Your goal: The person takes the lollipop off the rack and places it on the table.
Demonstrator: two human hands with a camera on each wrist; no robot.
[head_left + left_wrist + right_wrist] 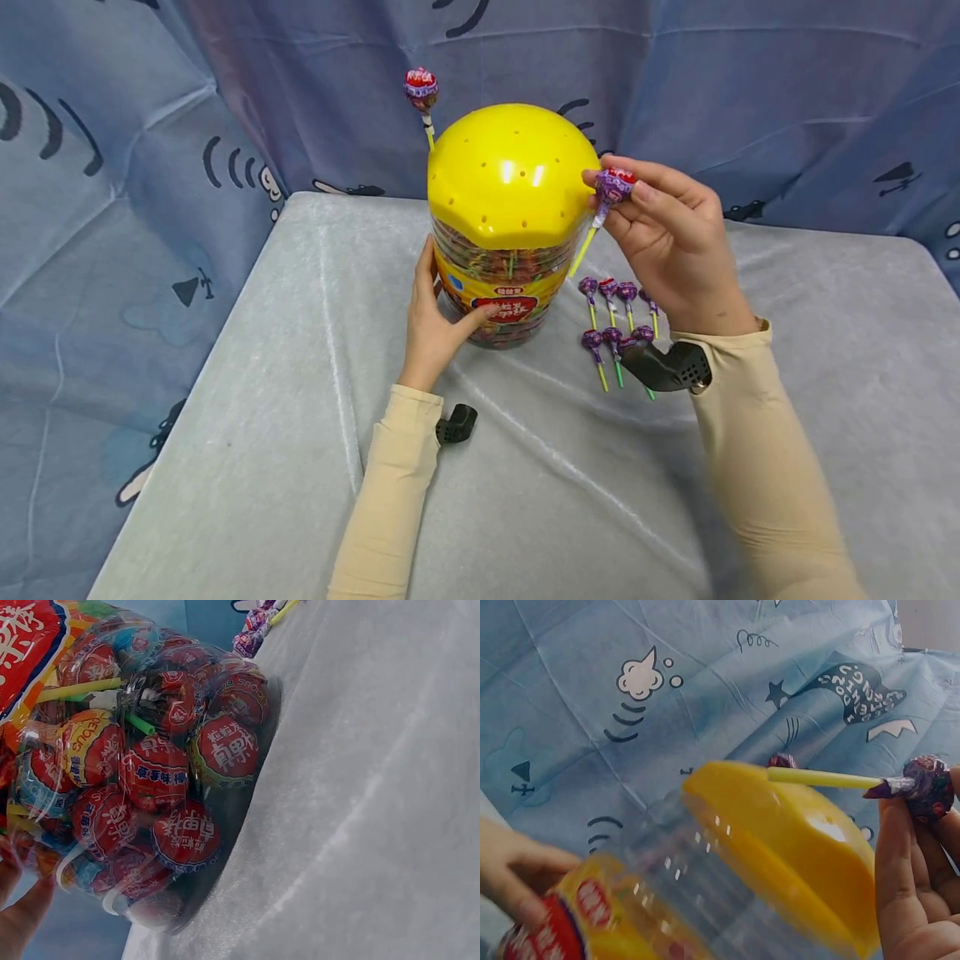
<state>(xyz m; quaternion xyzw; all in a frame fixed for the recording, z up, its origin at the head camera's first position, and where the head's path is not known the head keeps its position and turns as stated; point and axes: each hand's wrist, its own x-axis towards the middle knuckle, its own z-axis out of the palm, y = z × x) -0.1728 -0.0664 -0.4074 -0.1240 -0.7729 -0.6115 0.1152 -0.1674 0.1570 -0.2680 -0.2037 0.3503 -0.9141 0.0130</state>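
Observation:
A clear plastic jar [517, 265] full of wrapped lollipops stands on the table under a yellow domed lid [517, 179] dotted with small holes. My left hand [435, 329] grips the jar's lower left side, thumb across its label. In my right hand [675, 233], a purple-and-red wrapped lollipop [615, 187] is pinched by its head beside the lid's right edge, its yellow stick slanting downward. Another lollipop [421, 90] stands upright at the lid's left edge. In the left wrist view, red-wrapped lollipops [154, 772] show through the jar wall.
To the right of the jar, several purple lollipops [607, 287] lie in two rows on the grey cloth-covered table [285, 400]. My right wrist's black camera partly covers the nearer row. A blue patterned curtain [787, 100] hangs behind the table.

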